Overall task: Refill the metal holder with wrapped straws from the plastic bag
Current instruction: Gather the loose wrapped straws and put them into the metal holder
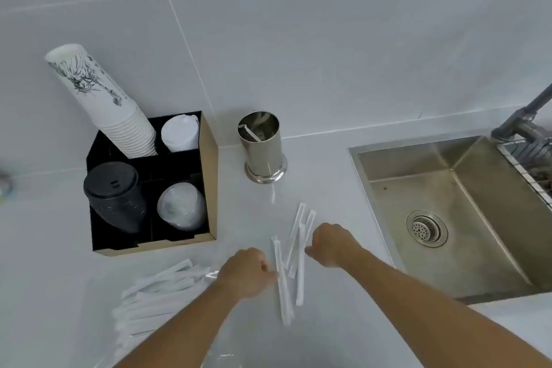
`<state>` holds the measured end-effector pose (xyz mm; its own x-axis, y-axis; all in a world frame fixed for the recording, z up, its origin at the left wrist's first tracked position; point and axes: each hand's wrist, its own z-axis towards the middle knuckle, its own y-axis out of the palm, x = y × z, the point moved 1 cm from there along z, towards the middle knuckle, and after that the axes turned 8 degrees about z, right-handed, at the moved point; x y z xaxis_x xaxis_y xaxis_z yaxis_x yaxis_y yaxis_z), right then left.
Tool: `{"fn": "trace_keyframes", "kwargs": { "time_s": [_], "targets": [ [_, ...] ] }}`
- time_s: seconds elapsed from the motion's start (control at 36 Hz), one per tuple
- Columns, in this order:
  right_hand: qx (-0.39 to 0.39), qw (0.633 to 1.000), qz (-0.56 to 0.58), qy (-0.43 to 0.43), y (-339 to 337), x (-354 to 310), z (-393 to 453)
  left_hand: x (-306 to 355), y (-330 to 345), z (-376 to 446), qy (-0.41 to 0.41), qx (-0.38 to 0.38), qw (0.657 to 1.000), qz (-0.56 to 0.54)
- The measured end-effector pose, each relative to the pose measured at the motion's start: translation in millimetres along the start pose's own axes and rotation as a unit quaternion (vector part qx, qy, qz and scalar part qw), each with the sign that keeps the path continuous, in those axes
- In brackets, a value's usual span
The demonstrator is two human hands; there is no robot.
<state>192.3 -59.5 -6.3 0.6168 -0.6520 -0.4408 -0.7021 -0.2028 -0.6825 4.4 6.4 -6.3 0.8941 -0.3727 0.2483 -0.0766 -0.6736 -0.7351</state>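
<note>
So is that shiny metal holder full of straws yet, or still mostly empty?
Nearly empty. The metal holder stands upright with just one wrapped straw leaning inside; its bare inner wall shows.

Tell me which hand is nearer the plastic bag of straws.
Left. The left hand sits right at the plastic bag's open end; the right hand is farther off, beyond the loose straws, toward the sink.
</note>
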Motion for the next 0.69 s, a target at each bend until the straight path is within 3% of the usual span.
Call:
{"fn": "trace_keyframes", "kwargs": {
  "time_s": [0.17,0.5,0.69],
  "targets": [
    [0.002,0.998,0.037,0.044,24,0,3,11,24,5,-0.052,0.035,0.996,-0.070],
    [0.002,0.991,0.104,0.090,37,-3,6,9,30,15,-0.078,0.045,0.991,-0.100],
    [0.025,0.992,0.098,0.069,45,-6,0,10,28,16,-0.080,0.070,0.989,-0.104]
  ]
}}
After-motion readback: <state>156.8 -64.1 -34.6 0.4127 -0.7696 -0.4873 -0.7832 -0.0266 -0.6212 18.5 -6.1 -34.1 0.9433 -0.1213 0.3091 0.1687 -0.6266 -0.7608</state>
